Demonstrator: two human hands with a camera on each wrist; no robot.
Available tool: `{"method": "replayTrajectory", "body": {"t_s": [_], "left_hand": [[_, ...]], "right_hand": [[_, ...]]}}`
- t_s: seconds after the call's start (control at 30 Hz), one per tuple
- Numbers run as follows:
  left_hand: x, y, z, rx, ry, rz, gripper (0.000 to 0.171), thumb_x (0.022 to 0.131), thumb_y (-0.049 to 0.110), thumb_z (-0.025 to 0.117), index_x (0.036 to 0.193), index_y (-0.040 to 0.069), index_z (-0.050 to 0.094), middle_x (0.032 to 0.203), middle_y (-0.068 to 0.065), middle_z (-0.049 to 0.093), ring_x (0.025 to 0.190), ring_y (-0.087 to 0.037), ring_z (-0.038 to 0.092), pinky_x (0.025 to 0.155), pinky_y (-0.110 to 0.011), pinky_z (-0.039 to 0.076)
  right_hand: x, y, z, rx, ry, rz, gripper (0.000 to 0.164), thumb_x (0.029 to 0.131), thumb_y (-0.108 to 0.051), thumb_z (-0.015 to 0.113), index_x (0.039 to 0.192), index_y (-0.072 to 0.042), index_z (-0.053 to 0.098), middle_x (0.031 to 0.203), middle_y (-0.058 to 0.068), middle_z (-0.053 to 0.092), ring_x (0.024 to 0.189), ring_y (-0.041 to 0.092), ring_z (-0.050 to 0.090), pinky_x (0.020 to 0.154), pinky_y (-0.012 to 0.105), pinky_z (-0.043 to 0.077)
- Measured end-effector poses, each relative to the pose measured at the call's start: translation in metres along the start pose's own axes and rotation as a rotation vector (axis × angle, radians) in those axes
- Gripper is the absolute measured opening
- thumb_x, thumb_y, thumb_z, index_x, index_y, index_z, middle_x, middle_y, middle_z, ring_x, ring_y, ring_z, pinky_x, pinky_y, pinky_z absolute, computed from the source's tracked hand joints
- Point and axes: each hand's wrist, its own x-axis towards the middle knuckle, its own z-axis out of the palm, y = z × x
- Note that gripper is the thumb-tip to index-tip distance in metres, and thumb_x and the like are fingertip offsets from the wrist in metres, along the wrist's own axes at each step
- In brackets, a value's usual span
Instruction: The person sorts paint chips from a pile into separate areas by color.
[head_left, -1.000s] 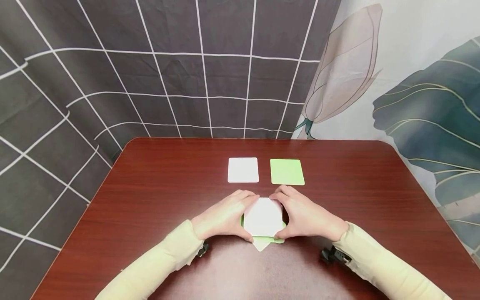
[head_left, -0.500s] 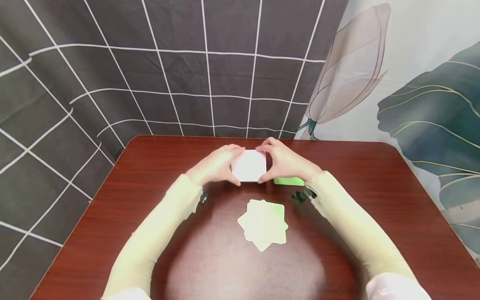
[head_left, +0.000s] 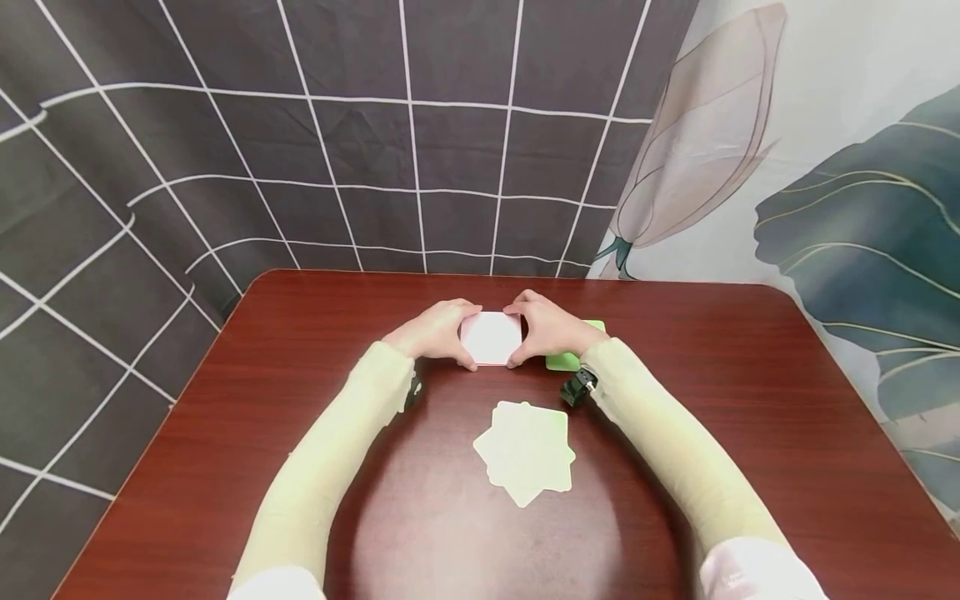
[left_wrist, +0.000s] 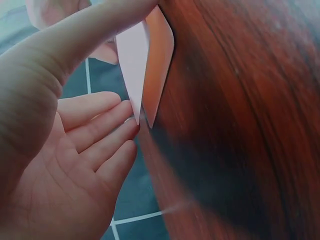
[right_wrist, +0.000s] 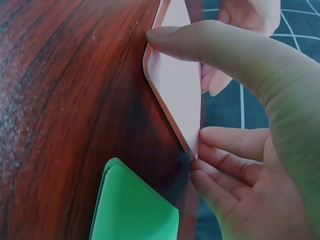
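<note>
Toward the far edge of the table, my left hand and right hand grip a white square card between them, left of the green card; it has left the fanned card pile, shifting the work, I judge, rearward.

From my end, I read this as a small curtained-off recording corner, though I cannot tell whether it sits in a home or a studio. I see a dark grey fabric hanging with white grid lines, creased and bending round at the left, and beside it a white fabric hanging printed with a pinkish flower bud and a blue-green leaf, both household-looking patterns. Before them stands a reddish-brown wood-grain table with rounded corners; a small black device sits by a pale yellow cloth sleeve.
</note>
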Motion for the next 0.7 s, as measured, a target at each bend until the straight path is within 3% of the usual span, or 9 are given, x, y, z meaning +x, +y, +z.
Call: {"method": "replayTrajectory", "body": {"t_s": [0.4, 0.53, 0.7], "left_hand": [[-0.003, -0.005, 0.004, -0.02, -0.022, -0.025, 0.1, 0.069, 0.034, 0.095, 0.146, -0.01, 0.047, 0.143, -0.022, 0.052, 0.132, -0.033, 0.048, 0.112, -0.039, 0.037], [-0.009, 0.003, 0.001, -0.043, 0.036, -0.007, 0.102, 0.068, 0.036, 0.095, 0.146, -0.008, 0.047, 0.145, -0.021, 0.051, 0.133, -0.033, 0.047, 0.113, -0.04, 0.036], [-0.031, 0.032, 0.0, -0.063, 0.146, 0.08, 0.101, 0.067, 0.041, 0.096, 0.145, -0.004, 0.051, 0.142, -0.015, 0.055, 0.131, -0.028, 0.05, 0.111, -0.038, 0.038]], "right_hand": [[0.001, 0.001, 0.004, 0.004, -0.023, 0.006, 0.088, 0.066, -0.033, 0.091, 0.137, 0.008, 0.058, 0.128, 0.019, 0.055, 0.118, 0.03, 0.052, 0.103, 0.04, 0.044], [-0.009, -0.006, -0.007, 0.013, 0.028, -0.003, 0.088, 0.071, -0.037, 0.088, 0.14, 0.005, 0.056, 0.135, 0.017, 0.054, 0.124, 0.031, 0.051, 0.107, 0.044, 0.041], [-0.041, -0.028, -0.026, 0.008, 0.095, -0.023, 0.089, 0.072, -0.044, 0.088, 0.142, -0.001, 0.056, 0.138, 0.012, 0.055, 0.126, 0.029, 0.052, 0.106, 0.047, 0.043]]}}
